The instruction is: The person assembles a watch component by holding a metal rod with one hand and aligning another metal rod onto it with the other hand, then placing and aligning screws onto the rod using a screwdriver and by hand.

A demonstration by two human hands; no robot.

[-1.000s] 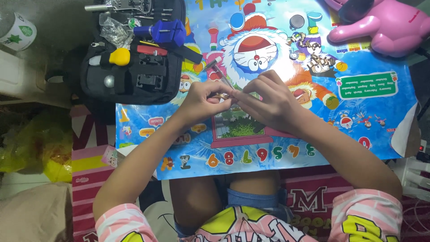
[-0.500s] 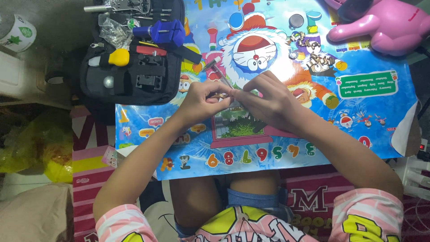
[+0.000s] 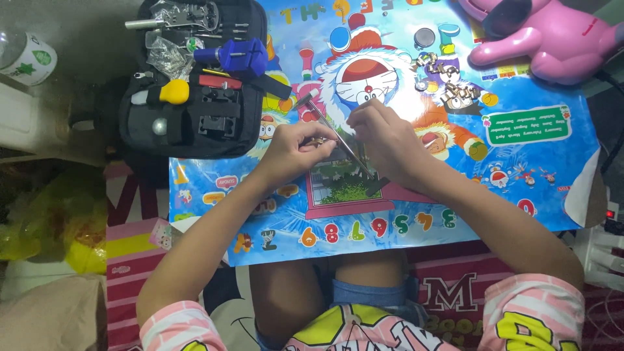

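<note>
**Two hands at work over a cartoon mat**

The left hand [image 3: 296, 151] is curled, its fingertips pinched on a small brownish part [image 3: 316, 141] too tiny to identify. The right hand [image 3: 383, 138] grips a thin metal tool [image 3: 338, 133] (tweezers or a slim pick, hard to say which) that runs slantwise from near the mat's far middle down under the palm; the tool crosses just beside the small part, and whether they touch cannot be told. Both hands hover near the middle of the colourful cartoon mat [image 3: 539, 188], just above a picture of a pink-framed green panel.

At the mat's far-left corner lies an open black tool case [image 3: 140, 130], overlapping the mat edge. In it sit a blue link-remover tool [image 3: 237, 57], a yellow-headed mallet [image 3: 170, 92] and clear bags of small bits. Toward the far-right part of the mat rests a loose heap of metal watch-band links [image 3: 448, 84], with a small round grey case [image 3: 424, 37] beyond it. A pink plush toy [image 3: 552, 45] lies over the far-right corner. Off the mat to the left stands a white cup with green marks [image 3: 29, 60].
</note>
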